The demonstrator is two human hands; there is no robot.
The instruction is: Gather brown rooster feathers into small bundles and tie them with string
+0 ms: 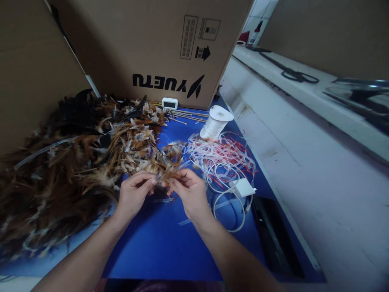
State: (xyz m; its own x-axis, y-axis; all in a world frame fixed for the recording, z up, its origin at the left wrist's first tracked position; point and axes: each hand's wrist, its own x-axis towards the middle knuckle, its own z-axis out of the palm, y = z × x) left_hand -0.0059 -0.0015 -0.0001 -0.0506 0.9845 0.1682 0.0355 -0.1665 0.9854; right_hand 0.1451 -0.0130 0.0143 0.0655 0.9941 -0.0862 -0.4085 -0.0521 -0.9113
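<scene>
Over the blue tabletop (164, 251), both hands meet at a small bunch of brown feathers (170, 172). My left hand (135, 192) is closed, thumb and forefinger pinching the bunch's left end. From the other side, my right hand (190, 190) pinches it with thumb and fingers, its palm turned inward. The undersides of the fingers are partly hidden. Just beyond and left of the hands lies a large heap of brown, black and pale feathers (133, 142).
A white spool (215, 121) stands beside tangled white and red strands (225, 156). Nearby are a white charger (243, 187) with a coiled cable and a dark flat device (276, 239). Thin sticks (191, 115), a small digital display (169, 103) and a cardboard box (146, 44) lie behind; scissors (294, 75) rest on the ledge.
</scene>
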